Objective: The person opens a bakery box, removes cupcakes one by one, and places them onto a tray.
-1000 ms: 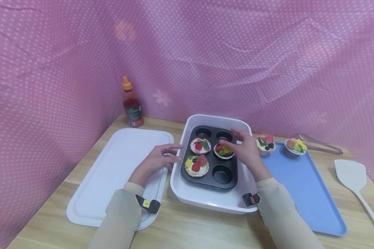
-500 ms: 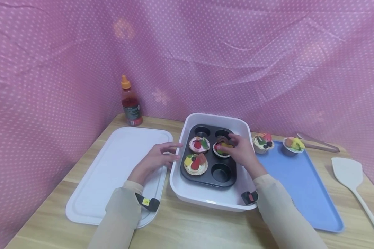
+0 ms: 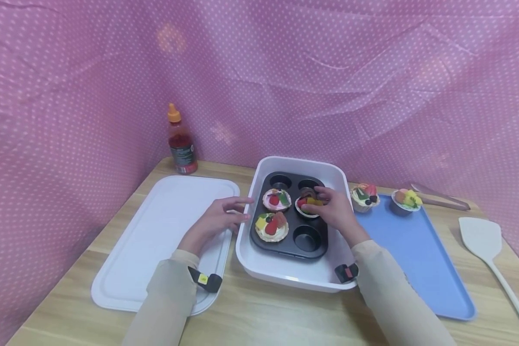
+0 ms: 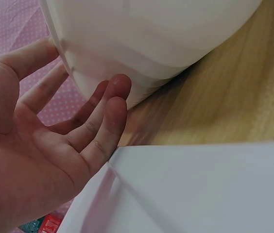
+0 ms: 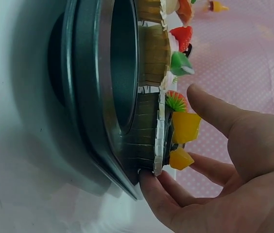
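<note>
My right hand [image 3: 334, 210] is around a fruit tart [image 5: 149, 128] with yellow chunks and a red berry, which sits in a cup of the dark muffin tin [image 3: 285, 251]. In the right wrist view the thumb lies across the fruit and a fingertip is at the paper cup's edge. The tin rests inside a white rectangular tub [image 3: 281, 278]. Two more tarts fill its left cups: a pink-cream one [image 3: 277, 199] and a larger strawberry one [image 3: 271, 227]. My left hand [image 3: 216, 220], fingers relaxed, has fingertips at the tub's left rim.
A white tray [image 3: 142, 254] lies under my left arm. To the right, a blue tray [image 3: 419, 269] carries two tarts [image 3: 364, 197] at its far end. Tongs [image 3: 443, 198] and a white spatula [image 3: 480, 238] lie beyond it. A sauce bottle [image 3: 182, 146] stands back left.
My right hand has moved slightly down and left onto the fruit tart, its thumb now over the fruit. The left hand stays by the tub's rim.
</note>
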Demonstrator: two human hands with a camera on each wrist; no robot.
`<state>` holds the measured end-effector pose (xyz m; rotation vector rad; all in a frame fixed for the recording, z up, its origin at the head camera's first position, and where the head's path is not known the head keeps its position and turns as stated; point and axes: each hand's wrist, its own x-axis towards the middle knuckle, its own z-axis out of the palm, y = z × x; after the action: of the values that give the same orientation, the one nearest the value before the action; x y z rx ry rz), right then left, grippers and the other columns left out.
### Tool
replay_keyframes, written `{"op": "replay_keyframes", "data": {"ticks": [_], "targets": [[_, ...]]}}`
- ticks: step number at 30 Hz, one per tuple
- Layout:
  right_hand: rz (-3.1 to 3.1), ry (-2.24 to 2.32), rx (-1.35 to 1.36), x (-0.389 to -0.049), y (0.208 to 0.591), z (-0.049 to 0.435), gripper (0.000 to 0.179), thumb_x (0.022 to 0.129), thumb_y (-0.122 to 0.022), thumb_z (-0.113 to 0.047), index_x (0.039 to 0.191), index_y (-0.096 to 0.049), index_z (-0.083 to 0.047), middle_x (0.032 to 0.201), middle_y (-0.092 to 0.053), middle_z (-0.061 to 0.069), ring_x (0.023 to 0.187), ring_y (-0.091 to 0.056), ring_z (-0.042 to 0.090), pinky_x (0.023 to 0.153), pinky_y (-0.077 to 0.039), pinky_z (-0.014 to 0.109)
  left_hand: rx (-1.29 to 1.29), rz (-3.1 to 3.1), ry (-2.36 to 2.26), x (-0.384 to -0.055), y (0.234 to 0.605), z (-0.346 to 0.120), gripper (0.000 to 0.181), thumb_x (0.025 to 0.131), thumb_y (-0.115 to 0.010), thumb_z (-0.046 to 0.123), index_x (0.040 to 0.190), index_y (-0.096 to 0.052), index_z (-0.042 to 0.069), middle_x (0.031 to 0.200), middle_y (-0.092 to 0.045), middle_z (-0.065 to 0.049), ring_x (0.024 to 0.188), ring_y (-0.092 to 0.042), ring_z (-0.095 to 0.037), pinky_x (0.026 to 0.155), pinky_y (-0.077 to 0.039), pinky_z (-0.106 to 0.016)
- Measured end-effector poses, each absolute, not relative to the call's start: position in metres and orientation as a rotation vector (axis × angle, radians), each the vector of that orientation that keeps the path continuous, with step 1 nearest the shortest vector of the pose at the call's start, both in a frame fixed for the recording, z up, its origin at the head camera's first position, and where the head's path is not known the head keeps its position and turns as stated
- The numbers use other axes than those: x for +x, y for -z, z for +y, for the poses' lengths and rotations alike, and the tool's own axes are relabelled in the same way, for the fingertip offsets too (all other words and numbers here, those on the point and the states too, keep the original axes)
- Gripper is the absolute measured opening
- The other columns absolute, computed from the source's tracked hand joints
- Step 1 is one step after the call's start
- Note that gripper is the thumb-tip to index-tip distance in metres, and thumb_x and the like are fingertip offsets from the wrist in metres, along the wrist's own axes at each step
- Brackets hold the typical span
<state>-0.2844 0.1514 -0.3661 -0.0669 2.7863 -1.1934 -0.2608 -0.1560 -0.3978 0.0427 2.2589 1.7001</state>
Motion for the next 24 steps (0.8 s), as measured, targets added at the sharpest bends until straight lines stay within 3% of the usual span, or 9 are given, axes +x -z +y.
{"op": "replay_keyframes", "data": {"ticks": [24], "targets": [[2.752, 1.204, -0.041, -0.283, 0.3666, 0.1503, 0.07, 0.088, -0.077, -0.031, 0.147, -0.05, -0.005, 0.143, -0.054, 0.03, 0.133, -0.052, 0.043, 0.108, -0.046, 0.053, 0.069, 2.241, -1.729, -0.2585, 0.3939, -0.1551, 0.051, 0.089, -0.075, 0.013, 0.138, -0.063, 0.021, 0.128, -0.063, -0.016, 0.104, -0.066, -0.022, 0.076, -0.06, -0.032]]}}
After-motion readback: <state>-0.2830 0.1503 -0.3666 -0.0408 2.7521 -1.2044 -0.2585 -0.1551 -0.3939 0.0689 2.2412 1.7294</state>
